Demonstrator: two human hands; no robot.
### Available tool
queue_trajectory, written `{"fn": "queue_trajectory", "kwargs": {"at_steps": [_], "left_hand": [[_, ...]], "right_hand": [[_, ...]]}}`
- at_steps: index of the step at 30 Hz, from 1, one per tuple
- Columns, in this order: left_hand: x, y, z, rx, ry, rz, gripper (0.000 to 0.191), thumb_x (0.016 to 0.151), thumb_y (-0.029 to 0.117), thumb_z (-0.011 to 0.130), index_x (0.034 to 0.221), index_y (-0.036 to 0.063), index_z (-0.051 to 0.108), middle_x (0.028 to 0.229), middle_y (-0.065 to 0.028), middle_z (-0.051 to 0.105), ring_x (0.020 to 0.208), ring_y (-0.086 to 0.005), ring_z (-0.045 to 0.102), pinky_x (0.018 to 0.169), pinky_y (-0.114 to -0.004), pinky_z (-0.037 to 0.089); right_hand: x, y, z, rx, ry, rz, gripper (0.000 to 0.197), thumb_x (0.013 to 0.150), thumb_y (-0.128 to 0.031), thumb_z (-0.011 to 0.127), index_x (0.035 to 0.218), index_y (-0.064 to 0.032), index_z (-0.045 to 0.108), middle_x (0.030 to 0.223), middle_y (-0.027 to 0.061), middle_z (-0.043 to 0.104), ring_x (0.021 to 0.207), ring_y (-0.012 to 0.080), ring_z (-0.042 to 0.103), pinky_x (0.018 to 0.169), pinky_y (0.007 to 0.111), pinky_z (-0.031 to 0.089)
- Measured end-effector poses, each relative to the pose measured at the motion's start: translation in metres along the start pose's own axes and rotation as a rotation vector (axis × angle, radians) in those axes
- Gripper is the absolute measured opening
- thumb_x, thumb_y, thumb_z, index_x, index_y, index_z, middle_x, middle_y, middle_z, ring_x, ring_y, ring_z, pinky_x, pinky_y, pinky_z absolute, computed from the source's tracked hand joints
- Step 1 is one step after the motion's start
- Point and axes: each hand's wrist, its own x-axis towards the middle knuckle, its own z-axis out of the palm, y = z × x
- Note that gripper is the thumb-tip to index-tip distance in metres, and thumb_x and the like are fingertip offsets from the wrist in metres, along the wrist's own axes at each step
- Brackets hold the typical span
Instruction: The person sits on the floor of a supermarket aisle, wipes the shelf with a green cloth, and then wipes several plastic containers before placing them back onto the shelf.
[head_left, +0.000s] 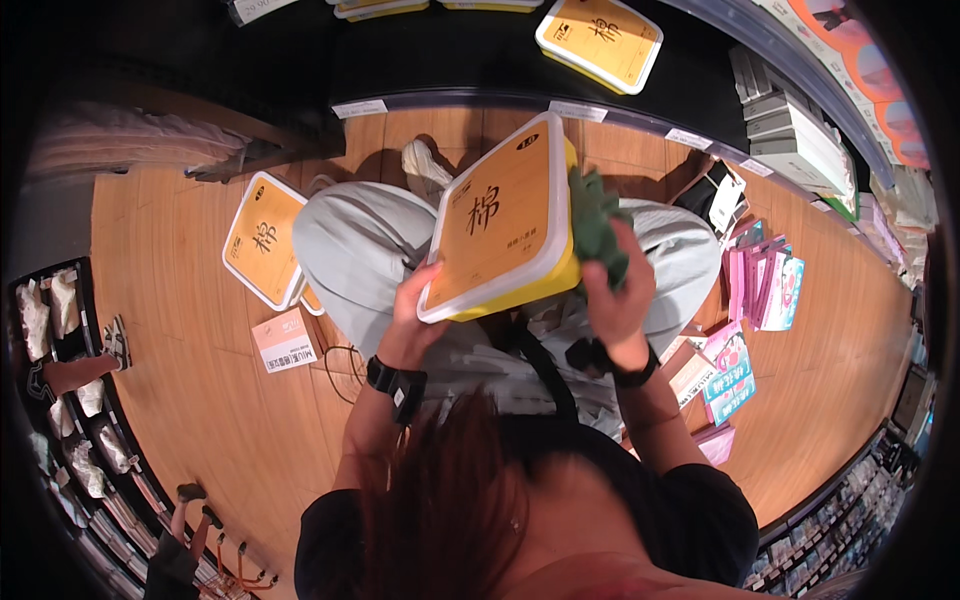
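Above my lap, my left hand (420, 304) grips the near left corner of a yellow plastic box (495, 217) with a white-rimmed orange lid, which is tilted. My right hand (622, 289) holds a crumpled dark green cloth (596, 225) against the right side of this box. Part of the cloth is hidden behind the box and my fingers. Similar boxes (266, 240) lie stacked on the floor by my left knee, with a small pink and white carton (285, 341) close to them.
A black shelf (450, 56) ahead bears another orange-lidded box (600, 41). Pink and blue packets (765, 285) and cartons lie on the wooden floor (840, 360) at my right. Display racks (97, 420) stand at the left and lower right. Other people's legs (82, 371) show at the left.
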Motion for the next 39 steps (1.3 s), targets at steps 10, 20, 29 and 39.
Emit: {"fn": "queue_trajectory", "kwargs": {"at_steps": [10,20,29,39], "left_hand": [[-0.012,0.023,0.018,0.3,-0.101,0.137,0.065,0.083,0.016,0.05,0.138,0.0016,0.018,0.131,-0.0151,0.038,0.115,-0.0239,0.044,0.093,-0.032,0.039],[-0.025,0.022,-0.01,0.117,-0.117,-0.04,0.059,0.082,0.018,0.045,0.135,0.0004,0.027,0.124,-0.0141,0.047,0.111,-0.0228,0.049,0.092,-0.031,0.039],[-0.02,0.009,-0.034,0.314,-0.264,0.086,0.051,0.083,0.019,0.041,0.131,0.0006,0.033,0.119,-0.0136,0.051,0.103,-0.0222,0.053,0.087,-0.032,0.042],[-0.002,0.003,0.01,0.203,-0.105,0.021,0.052,0.084,0.017,0.042,0.131,-0.0014,0.032,0.119,-0.014,0.05,0.106,-0.0224,0.052,0.09,-0.031,0.041]], "right_hand": [[0.023,0.034,0.011,0.322,-0.007,0.344,0.028,0.089,-0.018,0.048,0.106,0.0042,0.053,0.098,0.0104,0.06,0.087,0.0163,0.054,0.079,0.027,0.041],[0.026,0.06,0.038,1.326,-0.008,0.77,0.036,0.093,-0.027,0.04,0.119,-0.0024,0.046,0.107,0.0066,0.057,0.09,0.0151,0.059,0.075,0.028,0.048],[0.005,0.048,0.078,0.787,-0.11,0.906,0.03,0.09,-0.023,0.046,0.108,0.0004,0.053,0.094,0.0039,0.06,0.079,0.0099,0.057,0.068,0.024,0.045],[-0.03,0.027,0.027,0.955,-0.386,0.703,0.032,0.09,-0.021,0.048,0.113,0.0015,0.05,0.102,0.0055,0.057,0.088,0.0101,0.053,0.075,0.026,0.044]]}}
